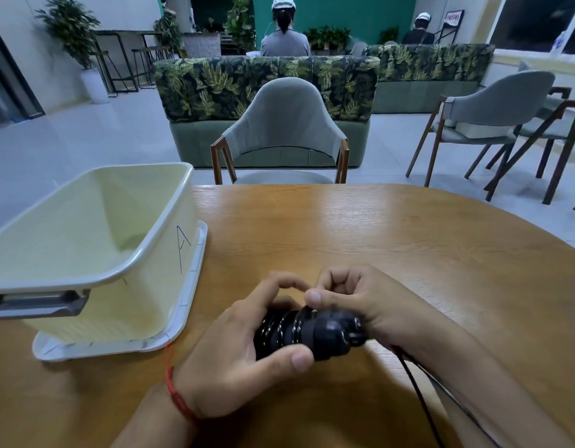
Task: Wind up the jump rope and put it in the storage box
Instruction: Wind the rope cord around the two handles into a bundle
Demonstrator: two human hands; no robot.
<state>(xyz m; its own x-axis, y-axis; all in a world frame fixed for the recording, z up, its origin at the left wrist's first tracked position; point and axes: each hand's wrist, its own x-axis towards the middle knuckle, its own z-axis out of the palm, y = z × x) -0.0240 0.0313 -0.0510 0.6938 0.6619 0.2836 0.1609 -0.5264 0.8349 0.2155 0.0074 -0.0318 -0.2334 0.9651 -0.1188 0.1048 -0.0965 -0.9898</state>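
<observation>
A round wooden table (392, 240) with an orange-brown grain is seen beneath the grip, and a pale cream plastic storage box (95, 240), open-topped and apparently empty, is set on a white lid-like tray (186, 321) to the left of the grip and a little beyond it. The black jump rope handles, bundled with cord wound about them (308, 331), are held just above the table between both hands. The bundle is clasped by the left hand (237, 357), thumb underneath and fingers curled over the top. The right end is pinched by the right hand (360, 299), whose fingers are bent as if a turn of cord is being laid. A loose black tail of cord (421, 405) is trailed from below the right wrist toward the near edge.

Unwinding is judged the main risk: were the left clasp relaxed during the carry leftward, the coils could spring loose. The unwound tail could also be snagged on the table edge or left hanging over the box rim.

One mark is legible: a hand-drawn "A" (182, 244) on the box wall facing the grip. No brand is readable on the handles.
</observation>
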